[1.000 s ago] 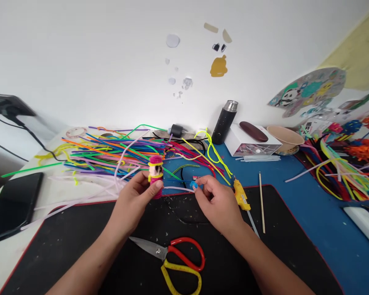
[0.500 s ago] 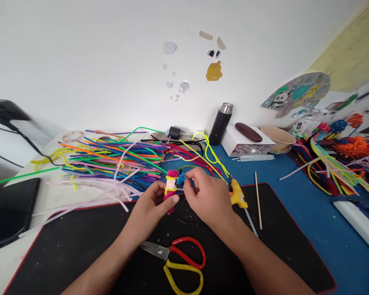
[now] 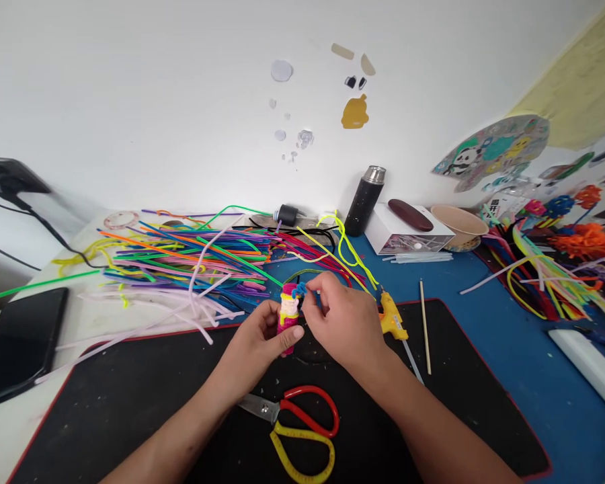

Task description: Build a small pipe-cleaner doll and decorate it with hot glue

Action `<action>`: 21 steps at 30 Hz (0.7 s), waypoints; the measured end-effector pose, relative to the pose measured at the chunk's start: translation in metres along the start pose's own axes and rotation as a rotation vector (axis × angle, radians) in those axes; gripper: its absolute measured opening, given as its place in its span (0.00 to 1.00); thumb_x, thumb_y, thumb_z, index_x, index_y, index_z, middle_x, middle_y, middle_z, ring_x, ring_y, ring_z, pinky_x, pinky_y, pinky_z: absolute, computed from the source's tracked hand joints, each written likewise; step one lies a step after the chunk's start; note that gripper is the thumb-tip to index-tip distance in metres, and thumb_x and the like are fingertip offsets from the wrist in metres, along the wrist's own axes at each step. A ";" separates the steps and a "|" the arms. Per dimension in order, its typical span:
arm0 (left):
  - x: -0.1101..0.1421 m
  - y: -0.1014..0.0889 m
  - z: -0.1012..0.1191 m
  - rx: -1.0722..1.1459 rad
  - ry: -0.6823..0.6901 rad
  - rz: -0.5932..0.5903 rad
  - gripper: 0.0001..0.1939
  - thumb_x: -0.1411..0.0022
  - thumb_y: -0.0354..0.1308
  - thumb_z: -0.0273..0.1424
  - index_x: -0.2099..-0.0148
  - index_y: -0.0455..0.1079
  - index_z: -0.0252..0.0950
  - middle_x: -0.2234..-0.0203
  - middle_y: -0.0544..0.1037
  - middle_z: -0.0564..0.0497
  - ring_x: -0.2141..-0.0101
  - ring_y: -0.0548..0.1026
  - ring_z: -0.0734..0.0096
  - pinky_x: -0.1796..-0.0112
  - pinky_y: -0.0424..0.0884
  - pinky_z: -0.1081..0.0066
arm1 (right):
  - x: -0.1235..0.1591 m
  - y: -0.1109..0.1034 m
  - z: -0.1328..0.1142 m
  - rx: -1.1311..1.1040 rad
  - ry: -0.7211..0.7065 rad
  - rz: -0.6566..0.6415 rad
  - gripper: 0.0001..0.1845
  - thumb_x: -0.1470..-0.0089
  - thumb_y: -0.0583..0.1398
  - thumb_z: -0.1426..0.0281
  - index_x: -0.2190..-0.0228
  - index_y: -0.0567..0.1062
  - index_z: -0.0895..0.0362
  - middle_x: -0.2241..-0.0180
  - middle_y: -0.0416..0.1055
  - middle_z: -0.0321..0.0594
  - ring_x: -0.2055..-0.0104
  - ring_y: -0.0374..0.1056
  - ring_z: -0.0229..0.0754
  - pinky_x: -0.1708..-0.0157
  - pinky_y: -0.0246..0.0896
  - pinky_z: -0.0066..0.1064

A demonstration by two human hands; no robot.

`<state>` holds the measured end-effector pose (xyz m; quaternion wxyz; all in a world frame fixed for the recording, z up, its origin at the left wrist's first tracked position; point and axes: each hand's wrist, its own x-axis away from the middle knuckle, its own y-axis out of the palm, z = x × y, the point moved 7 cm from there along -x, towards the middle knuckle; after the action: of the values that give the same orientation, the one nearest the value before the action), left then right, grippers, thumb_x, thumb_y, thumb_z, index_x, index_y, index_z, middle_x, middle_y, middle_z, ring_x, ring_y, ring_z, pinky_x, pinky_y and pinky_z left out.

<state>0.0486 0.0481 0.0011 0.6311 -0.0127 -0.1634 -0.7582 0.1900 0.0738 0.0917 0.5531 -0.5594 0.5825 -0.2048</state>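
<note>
Between the fingers and thumb of my left hand [image 3: 262, 339] stands a small upright pipe-cleaner figure [image 3: 289, 312], magenta with yellow bands and a pale pink middle. My right hand [image 3: 340, 316] pinches a curled blue pipe-cleaner piece [image 3: 299, 290] against the figure's upper right side. Whether the two are joined I cannot tell. Below my hands, scissors [image 3: 302, 420] with one red and one yellow handle lie on the black mat [image 3: 146, 410]. Right of my right hand is a yellow glue gun [image 3: 393, 317] with a clear glue stick in its back.
Many coloured pipe cleaners [image 3: 181, 255] are heaped behind my left hand. A wooden stick [image 3: 425, 329] lies on the right of the mat. At the back stand a black flask [image 3: 366, 202], a white box [image 3: 408, 232] and a bowl [image 3: 461, 225]. A black phone [image 3: 17, 343] lies at left.
The blue piece has come in against the figure's top, partly covering its right side; before, it sat just beside it. The figure has turned slightly. The whole view has shifted a little.
</note>
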 end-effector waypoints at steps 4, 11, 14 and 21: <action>0.001 0.001 -0.007 0.104 -0.087 -0.033 0.29 0.47 0.75 0.54 0.59 0.72 0.36 0.73 0.76 0.54 0.76 0.71 0.73 0.72 0.65 0.71 | 0.002 -0.004 0.007 -0.024 0.021 -0.003 0.05 0.38 0.59 0.69 0.65 0.76 0.54 0.82 0.70 0.31 0.81 0.66 0.40 0.75 0.46 0.32; 0.001 0.005 -0.008 0.133 -0.095 -0.070 0.29 0.47 0.77 0.51 0.58 0.73 0.34 0.70 0.80 0.52 0.74 0.74 0.73 0.70 0.68 0.71 | 0.005 -0.004 0.013 0.004 0.042 -0.022 0.05 0.38 0.60 0.69 0.64 0.76 0.54 0.81 0.73 0.32 0.79 0.69 0.41 0.74 0.45 0.33; 0.001 0.007 -0.011 0.123 -0.100 -0.088 0.28 0.46 0.77 0.51 0.57 0.73 0.34 0.70 0.80 0.52 0.74 0.75 0.73 0.70 0.68 0.71 | 0.004 -0.002 0.011 0.027 0.047 -0.045 0.05 0.38 0.60 0.69 0.63 0.77 0.54 0.80 0.75 0.32 0.78 0.71 0.42 0.74 0.44 0.33; 0.002 0.008 -0.013 0.144 -0.110 -0.119 0.28 0.44 0.76 0.50 0.54 0.74 0.33 0.69 0.79 0.51 0.72 0.74 0.72 0.69 0.68 0.70 | 0.003 0.004 0.006 0.087 0.052 -0.099 0.06 0.37 0.60 0.69 0.62 0.78 0.54 0.79 0.77 0.33 0.77 0.74 0.44 0.74 0.42 0.35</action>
<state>0.0584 0.0411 -0.0090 0.5743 0.0009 -0.2521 -0.7789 0.1944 0.0743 0.0851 0.5508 -0.5573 0.5589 -0.2715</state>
